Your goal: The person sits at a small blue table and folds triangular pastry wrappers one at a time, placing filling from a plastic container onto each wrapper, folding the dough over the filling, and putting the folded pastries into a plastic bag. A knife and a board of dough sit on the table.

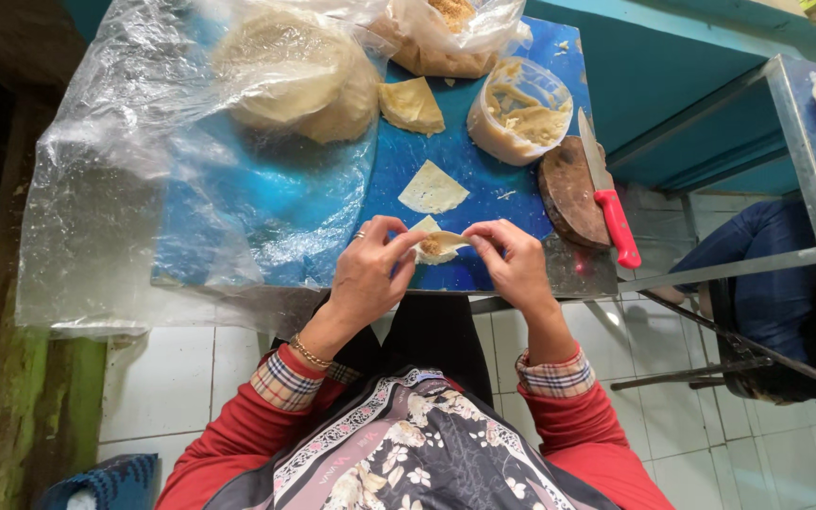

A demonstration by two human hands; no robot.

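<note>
My left hand and my right hand both pinch a small pale dough wrapper with brownish filling in it, just above the near edge of the blue table. The wrapper is partly folded over the filling. A flat triangular wrapper lies on the table just beyond it. Farther back lies a small stack of wrappers. A clear tub of tan filling stands at the back right.
A big clear plastic sheet covers a round pile of wrappers at the left. A red-handled knife rests on a round wooden board at the right. A bag of crumbs sits at the back. A metal-framed table and seated legs are right.
</note>
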